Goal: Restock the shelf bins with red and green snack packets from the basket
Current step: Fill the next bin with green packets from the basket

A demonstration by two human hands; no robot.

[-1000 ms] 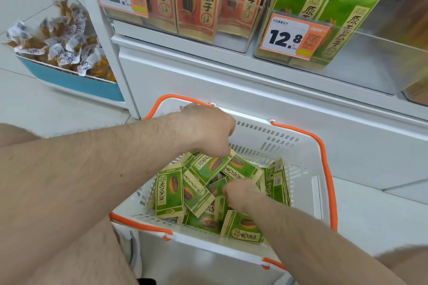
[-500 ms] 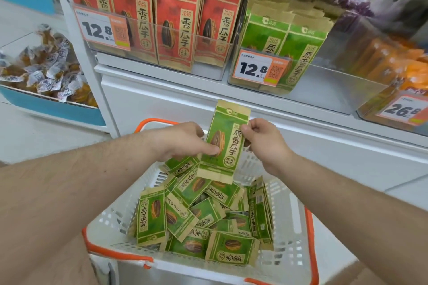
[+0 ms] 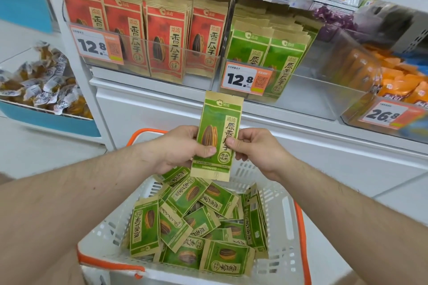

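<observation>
**Green packet held upright before the shelf**

A flat green-and-kraft paper snack packet (image 3: 216,136) stands upright above the white plastic basket with orange handles (image 3: 287,227), below the clear green-packet shelf bin (image 3: 298,90). The left hand (image 3: 176,149) pinches its left edge and the right hand (image 3: 257,150) its right edge, thumbs on the front. It looks light, crinkly and bendable, so the edges at mid-height seem the surest hold.

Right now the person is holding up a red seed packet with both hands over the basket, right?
Not quite. The head view shows the held packet is green, not red. The left hand and right hand both pinch it upright over the basket. The red packets stand in the shelf bin.
</observation>
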